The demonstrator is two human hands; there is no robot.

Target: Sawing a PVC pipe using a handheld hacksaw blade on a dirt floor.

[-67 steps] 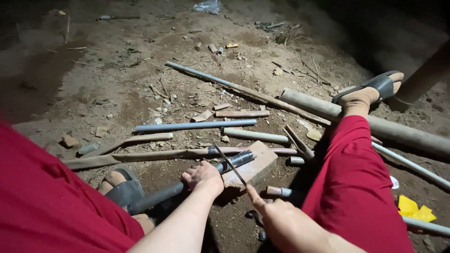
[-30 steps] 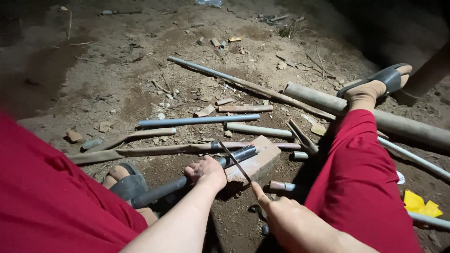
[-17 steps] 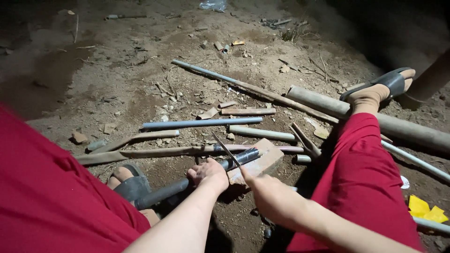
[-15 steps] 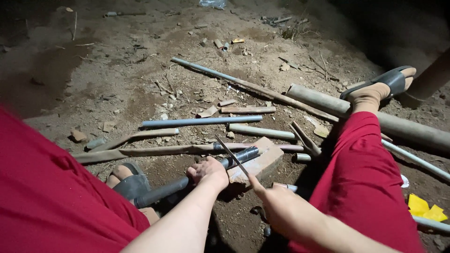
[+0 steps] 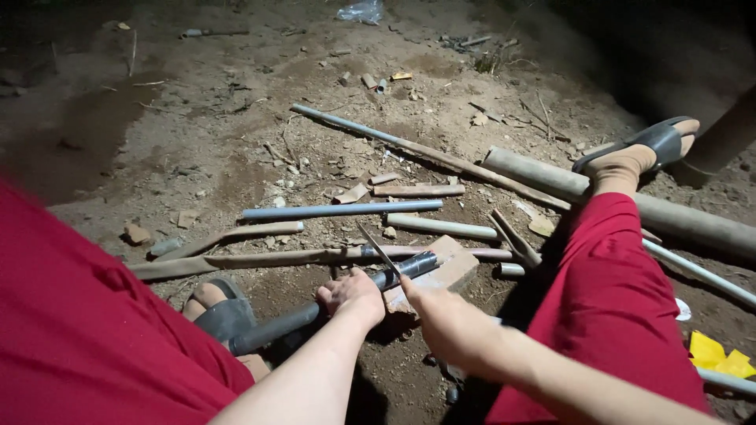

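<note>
Clenched around a dark grey pipe, the left hand pins it down where its far end rests on a flat brick. Gripping the handle of a thin saw blade, the right hand lays the blade slantwise across the pipe just beyond the left knuckles, near the brick's near edge. The pipe runs from beside the left foot in a dark sandal up and to the right onto the brick.

Red trouser legs fill both sides of the view, the right one stretched out to a foot in a second sandal that sits against a thick pale pipe lying on the ground.

On the bare dirt ground past the brick lie several long pieces: a blue-grey tube, a brownish strip just in front of it, and a long thin rod running diagonally farther back. Short offcuts and stones are scattered among them. A crumpled yellow scrap lies at the far right edge.
</note>
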